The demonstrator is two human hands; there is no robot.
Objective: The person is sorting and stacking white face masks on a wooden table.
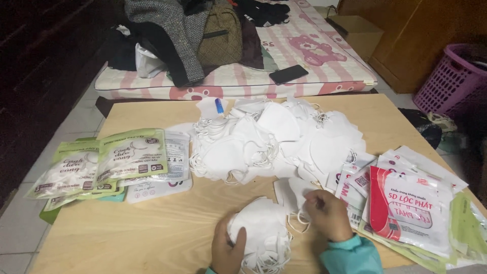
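Note:
My left hand (227,249) grips a small stack of white folded face masks (261,231) at the near edge of the wooden table (162,228), thumb on top. My right hand (328,214), in a teal sleeve, rests beside the stack with its fingers closed on a white ear loop and the edge of a single mask (294,195). A large heap of loose white masks (274,139) lies in the table's middle, just beyond both hands.
Green-and-white pouches (96,165) lie stacked at the left, red-and-white packets (406,203) at the right. A blue pen (218,105) sits behind the heap. Beyond the table is a pink mattress (324,61) with clothes, a bag and a black phone (288,74). A purple basket (451,76) stands far right.

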